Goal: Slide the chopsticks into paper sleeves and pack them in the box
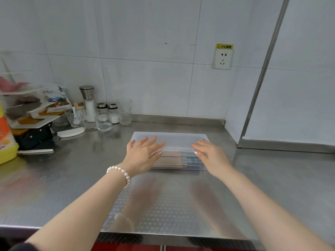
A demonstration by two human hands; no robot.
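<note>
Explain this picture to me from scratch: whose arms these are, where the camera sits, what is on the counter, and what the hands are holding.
There is no machine here. The two bare arms belong to a person, and the single picture comes from a wide-angle camera worn on their head, looking forward and down.

The left hand, with a pearl bracelet on its wrist, and the right hand both reach with straight fingers to the lid of a clear plastic box on a steel counter. Neither hand grips anything; whether the fingers press the lid or hover just over it is hard to tell. Through the box you can see brown paper sleeves, apparently with chopsticks in them.

At the back left stand a grinder, small shaker jars, a tall glass and a rack of trays. A wall socket is on the tiled wall.
</note>
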